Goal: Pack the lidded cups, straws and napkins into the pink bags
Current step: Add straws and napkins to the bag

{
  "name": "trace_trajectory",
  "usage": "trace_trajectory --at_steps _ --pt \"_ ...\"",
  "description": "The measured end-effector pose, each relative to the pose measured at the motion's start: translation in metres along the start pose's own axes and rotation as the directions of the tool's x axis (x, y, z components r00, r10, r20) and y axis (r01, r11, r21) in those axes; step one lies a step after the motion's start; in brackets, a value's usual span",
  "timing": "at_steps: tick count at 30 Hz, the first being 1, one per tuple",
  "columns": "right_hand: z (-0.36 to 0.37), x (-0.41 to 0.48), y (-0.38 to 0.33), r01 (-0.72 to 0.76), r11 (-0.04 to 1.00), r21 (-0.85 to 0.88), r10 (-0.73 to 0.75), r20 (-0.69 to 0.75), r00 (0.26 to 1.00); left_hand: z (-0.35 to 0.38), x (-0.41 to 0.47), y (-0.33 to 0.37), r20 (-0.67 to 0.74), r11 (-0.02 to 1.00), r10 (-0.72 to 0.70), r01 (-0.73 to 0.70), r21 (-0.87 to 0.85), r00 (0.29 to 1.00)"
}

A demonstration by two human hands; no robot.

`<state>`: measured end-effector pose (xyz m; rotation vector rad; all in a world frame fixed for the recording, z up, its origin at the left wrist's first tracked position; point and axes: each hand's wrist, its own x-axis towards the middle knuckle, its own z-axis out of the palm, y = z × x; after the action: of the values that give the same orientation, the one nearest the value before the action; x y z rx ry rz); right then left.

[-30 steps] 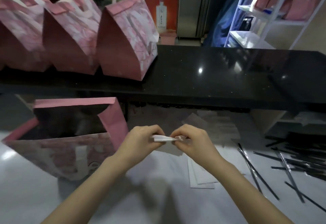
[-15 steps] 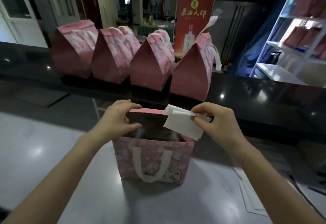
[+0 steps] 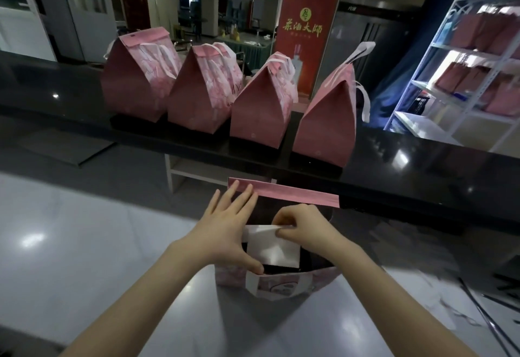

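An open pink bag (image 3: 298, 195) stands on the white table in front of me, its mouth dark inside. My right hand (image 3: 302, 226) pinches a folded white napkin (image 3: 274, 248) by its top edge and holds it down inside the bag's mouth. My left hand (image 3: 226, 231) lies spread over the bag's left rim, fingers apart, thumb pressing the near wall down by the white handle (image 3: 251, 282). Whether cups are inside the bag is hidden in the dark.
Several closed pink bags (image 3: 326, 120) stand in a row on the black counter (image 3: 422, 165) behind. Black straws (image 3: 489, 320) lie on the table at the right. A white shelf rack (image 3: 464, 75) with more pink bags stands at the back right.
My right hand has lowered the napkin from above the bag's rim into its mouth. My left hand has gone from gripping the rim to lying spread over it.
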<state>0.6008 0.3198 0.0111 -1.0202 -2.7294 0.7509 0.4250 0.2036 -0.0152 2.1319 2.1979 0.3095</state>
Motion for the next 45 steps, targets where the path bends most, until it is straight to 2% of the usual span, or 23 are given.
trace_trajectory --at_steps 4,10,13,17,19,21,23,26,29,33,38,42,45 --pt "0.025 0.011 -0.001 -0.127 0.987 -0.101 0.130 0.028 0.991 0.003 -0.005 0.005 -0.021 1.000 0.016 -0.016 0.018 1.000" --pt "0.040 0.016 0.002 -0.212 0.907 -0.365 0.193 -0.088 0.977 0.003 -0.007 0.002 -0.047 0.999 0.026 -0.025 0.024 0.999" --pt "0.039 0.014 0.000 -0.201 0.864 -0.462 0.166 -0.115 0.979 0.003 -0.006 0.002 -0.046 0.999 0.028 -0.027 0.020 0.999" --pt "0.035 0.006 -0.003 -0.089 0.851 -0.517 0.011 -0.152 0.988 0.003 -0.003 -0.002 -0.041 1.000 0.028 -0.028 0.003 0.999" --pt "0.035 0.002 -0.003 -0.056 0.884 -0.463 0.028 -0.067 0.997 0.003 -0.002 -0.004 -0.047 1.000 0.026 -0.026 -0.008 0.999" --pt "0.036 0.001 -0.003 -0.080 0.905 -0.417 0.118 0.065 0.991 0.003 -0.001 -0.005 -0.053 0.999 0.030 -0.031 -0.013 0.998" --pt "0.038 0.003 -0.002 -0.073 0.885 -0.459 0.165 0.163 0.973 0.004 -0.001 -0.004 -0.061 0.999 0.041 -0.042 -0.012 0.997" --pt "0.036 0.006 -0.002 -0.053 0.877 -0.477 0.163 0.192 0.968 0.001 0.002 -0.002 -0.076 0.999 0.039 -0.041 -0.032 0.996" --pt "0.025 0.003 -0.003 -0.073 0.907 -0.415 0.131 0.115 0.985 -0.005 0.007 -0.002 -0.107 0.998 0.002 -0.010 -0.068 0.994" --pt "0.001 -0.015 -0.003 -0.017 0.942 -0.337 0.006 -0.034 0.999 -0.013 0.013 0.002 -0.198 0.992 -0.059 0.035 -0.123 0.978" --pt "-0.027 -0.061 0.017 0.052 0.957 -0.287 -0.122 -0.232 0.965 -0.018 0.022 0.021 -0.281 0.987 -0.053 0.008 -0.159 0.958" --pt "-0.042 -0.100 0.053 0.005 0.969 -0.247 -0.106 -0.394 0.913 -0.014 0.030 0.060 -0.376 0.974 0.002 -0.087 -0.210 0.926" --pt "-0.050 -0.126 0.093 -0.085 0.967 -0.242 -0.026 -0.421 0.907 -0.006 0.040 0.100 -0.441 0.951 0.051 -0.178 -0.253 0.896"
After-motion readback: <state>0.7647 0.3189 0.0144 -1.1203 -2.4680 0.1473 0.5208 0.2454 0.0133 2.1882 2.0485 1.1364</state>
